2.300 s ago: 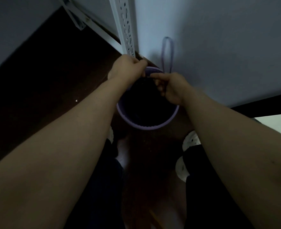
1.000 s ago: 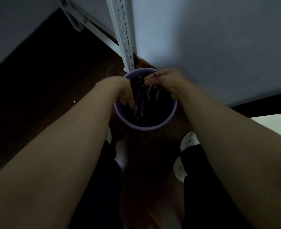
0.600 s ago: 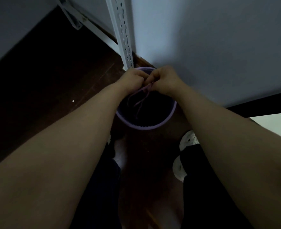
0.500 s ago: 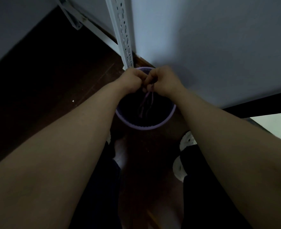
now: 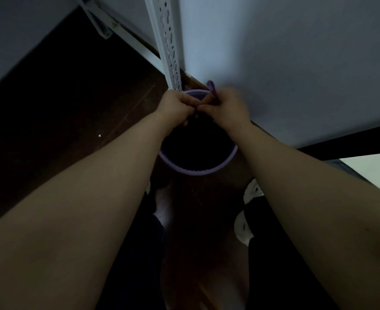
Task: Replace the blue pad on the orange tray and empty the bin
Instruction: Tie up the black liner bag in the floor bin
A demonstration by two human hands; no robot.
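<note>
The fingers (image 5: pixel 190 104) of your left hand (image 5: pixel 177 107) are curled tight. So are the fingers (image 5: pixel 207 106) of your right hand (image 5: pixel 227 106). Both hands pinch a thin purple string (image 5: pixel 211 87). Your two hands touch, knuckle to knuckle. A small loop of the string pokes up above your right hand. A short bit hangs down in the gap between your hands. How the string runs inside your fists is hidden.

Your hands are over the far side of a round light purple plastic bin (image 5: pixel 198 172). The bin stands upright on the dark brown wooden floor (image 5: pixel 79 104). Inside the bin it is very dark. It looks like a black bag (image 5: pixel 198 148) lines it, but I cannot be sure.

Just behind the bin stands a white metal post with holes (image 5: pixel 170 41). It goes up beside a pale grey wall (image 5: pixel 296 63). The bin sits in the corner by the post and the wall.

Your bare arms reach forward from the bottom of the view. Under them are your dark trouser legs. A white shoe (image 5: pixel 253 191) shows near the bin, on your right side. At the right edge there is a pale flat top (image 5: pixel 376 168). I cannot tell what it is.
</note>
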